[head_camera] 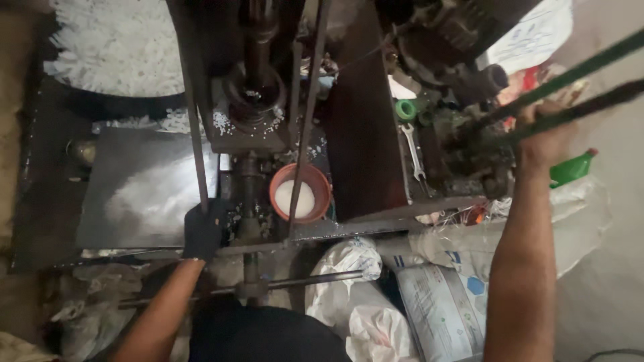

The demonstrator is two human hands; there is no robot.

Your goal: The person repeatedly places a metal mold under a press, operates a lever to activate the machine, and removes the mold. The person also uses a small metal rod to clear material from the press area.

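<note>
The gloved left hand (203, 231) closes its fingers around a thin upright rod (195, 134); the right hand (547, 131) grips a green lever (590, 67), fingers wrapped tight.

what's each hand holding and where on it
The right hand grips the long green lever bar partway along its length. The left hand, in a dark glove, rests at the machine's front edge by a thin upright rod; whether it grips anything cannot be told.

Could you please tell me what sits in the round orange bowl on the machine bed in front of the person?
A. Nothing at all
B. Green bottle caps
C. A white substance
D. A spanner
C, as the orange bowl holds a white substance in its middle, while the spanner lies apart to its right.
</note>
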